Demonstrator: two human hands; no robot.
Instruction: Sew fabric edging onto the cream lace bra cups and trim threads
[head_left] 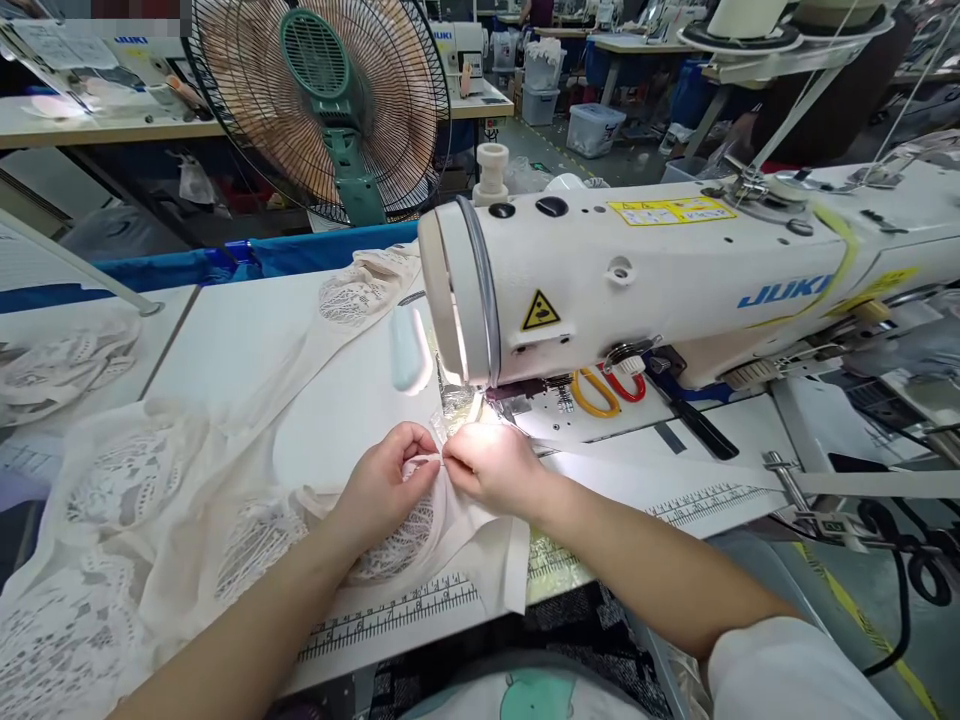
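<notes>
Just in front of the sewing machine's lit needle area, my left hand [394, 478] pinches the edge of a cream lace bra piece [401, 545]. Close beside it, my right hand [491, 462] has its fingers closed on the same fabric edge. Both hands' fingertips nearly meet. The white sewing machine [600, 270] stands behind and to the right, its head right above the hands. More joined cream lace pieces [124, 480] spread over the table to the left, and a strip of them runs back past the machine's left side. The needle is hidden by glare and my right hand.
Scissors with a yellow handle [595, 393] and a red handle [626, 382] lie under the machine arm, near a black-handled tool [701, 425]. A printed ruler [397, 615] runs along the table's front edge. Behind the table stands a large fan [322, 100]. A metal tape guide [787, 480] sits at right.
</notes>
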